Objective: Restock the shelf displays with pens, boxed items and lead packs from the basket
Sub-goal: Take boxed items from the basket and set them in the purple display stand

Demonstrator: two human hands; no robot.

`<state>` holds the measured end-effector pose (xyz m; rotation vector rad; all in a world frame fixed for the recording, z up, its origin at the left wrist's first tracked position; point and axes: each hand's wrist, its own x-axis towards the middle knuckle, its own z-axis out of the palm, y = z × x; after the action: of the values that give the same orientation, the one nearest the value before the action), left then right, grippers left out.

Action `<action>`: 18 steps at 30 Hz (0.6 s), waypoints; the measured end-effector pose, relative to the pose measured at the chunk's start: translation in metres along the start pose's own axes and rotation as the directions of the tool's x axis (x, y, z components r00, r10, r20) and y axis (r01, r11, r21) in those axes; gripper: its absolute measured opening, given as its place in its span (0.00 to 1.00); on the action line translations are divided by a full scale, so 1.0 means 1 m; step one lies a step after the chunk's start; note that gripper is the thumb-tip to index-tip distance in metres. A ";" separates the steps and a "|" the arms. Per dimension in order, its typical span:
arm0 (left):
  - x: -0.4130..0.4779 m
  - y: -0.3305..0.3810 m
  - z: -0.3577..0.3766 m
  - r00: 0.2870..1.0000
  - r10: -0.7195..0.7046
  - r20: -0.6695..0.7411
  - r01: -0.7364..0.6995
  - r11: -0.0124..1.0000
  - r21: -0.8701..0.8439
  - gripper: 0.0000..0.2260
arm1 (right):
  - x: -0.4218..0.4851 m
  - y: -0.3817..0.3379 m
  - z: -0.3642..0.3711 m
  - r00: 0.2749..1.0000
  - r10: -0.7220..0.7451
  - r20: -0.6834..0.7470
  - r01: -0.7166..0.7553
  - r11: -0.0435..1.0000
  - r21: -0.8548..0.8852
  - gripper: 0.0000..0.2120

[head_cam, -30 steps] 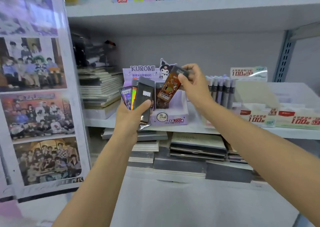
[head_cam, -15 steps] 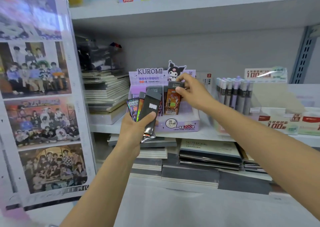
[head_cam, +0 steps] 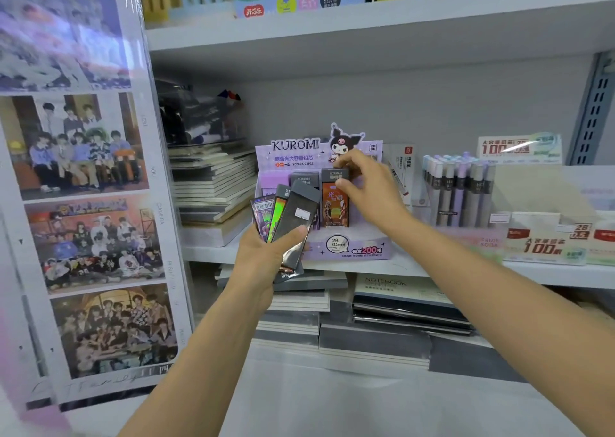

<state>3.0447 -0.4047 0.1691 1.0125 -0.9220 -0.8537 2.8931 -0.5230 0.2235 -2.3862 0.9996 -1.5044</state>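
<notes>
A purple Kuromi display box [head_cam: 352,250] stands on the middle shelf. My left hand [head_cam: 266,257] grips a fan of several lead packs [head_cam: 293,218] just in front of the box's left side. An orange lead pack [head_cam: 334,205] stands upright inside the box, and my right hand [head_cam: 366,190] pinches its dark top between thumb and fingers. More dark packs [head_cam: 304,180] stand behind it in the box.
A stack of notebooks [head_cam: 216,183] lies left of the box. Pens in a holder [head_cam: 456,190] and white lead boxes [head_cam: 545,240] stand to the right. Further notebooks [head_cam: 399,306] fill the lower shelf. A poster panel [head_cam: 83,183] stands at left.
My right hand has carried the orange pack down from above the fan into the Kuromi box, where it now stands upright. My left hand keeps its fan of packs.
</notes>
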 end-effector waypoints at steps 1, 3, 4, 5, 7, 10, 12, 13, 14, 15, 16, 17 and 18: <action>0.000 0.000 0.000 1.000 -0.005 -0.001 0.005 1.000 -0.009 0.10 | 0.001 0.001 0.001 0.998 -0.009 -0.064 0.007 0.999 -0.032 0.11; 0.001 0.002 -0.001 1.000 -0.020 -0.010 0.020 1.000 -0.019 0.10 | 0.001 0.002 0.003 0.994 -0.008 -0.108 0.000 0.997 -0.072 0.11; 0.001 0.003 -0.001 0.999 -0.029 -0.018 0.029 0.999 -0.022 0.10 | 0.000 0.003 0.004 0.995 -0.005 -0.102 -0.004 0.996 -0.089 0.11; 0.001 0.005 -0.001 0.999 -0.041 -0.027 0.040 0.999 -0.025 0.11 | -0.001 0.004 0.005 0.996 0.004 -0.088 -0.013 0.995 -0.100 0.11; -0.001 0.007 -0.001 0.997 -0.060 -0.044 0.058 0.998 -0.031 0.14 | -0.003 0.003 0.004 0.997 0.035 -0.064 -0.041 0.995 -0.091 0.12; -0.005 0.009 -0.001 0.996 -0.066 -0.057 0.064 0.997 -0.032 0.18 | -0.005 -0.003 -0.006 0.995 0.053 -0.088 -0.055 0.998 -0.024 0.14; -0.008 0.011 0.001 0.997 -0.051 -0.050 0.050 0.998 -0.027 0.18 | -0.011 -0.013 -0.011 0.991 0.081 -0.107 -0.070 0.992 0.107 0.13; -0.010 0.012 0.003 0.998 -0.041 -0.040 0.041 0.999 -0.019 0.17 | -0.016 -0.019 -0.013 0.990 0.125 -0.059 -0.109 0.970 0.218 0.13; -0.012 0.012 0.005 0.999 -0.034 -0.029 0.034 0.999 -0.004 0.17 | -0.021 -0.027 -0.014 0.982 0.181 0.048 -0.186 0.924 0.335 0.14; -0.015 0.012 0.008 0.999 -0.031 -0.018 0.032 0.999 0.011 0.18 | -0.026 -0.033 -0.013 0.956 0.231 0.181 -0.288 0.861 0.420 0.17; -0.017 0.012 0.012 0.999 -0.031 -0.011 0.032 0.999 0.024 0.18 | -0.031 -0.038 -0.012 0.919 0.260 0.296 -0.376 0.802 0.464 0.19; -0.020 0.011 0.015 1.000 -0.029 -0.005 0.030 0.999 0.033 0.19 | -0.035 -0.041 -0.011 0.894 0.262 0.365 -0.423 0.764 0.487 0.18; -0.023 0.010 0.018 1.000 -0.023 0.001 0.023 0.999 0.041 0.20 | -0.039 -0.042 -0.009 0.887 0.252 0.387 -0.433 0.746 0.506 0.17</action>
<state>3.0213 -0.3865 0.1775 1.0601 -0.9339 -0.8581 2.8941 -0.4650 0.2179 -1.7861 0.7197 -1.0662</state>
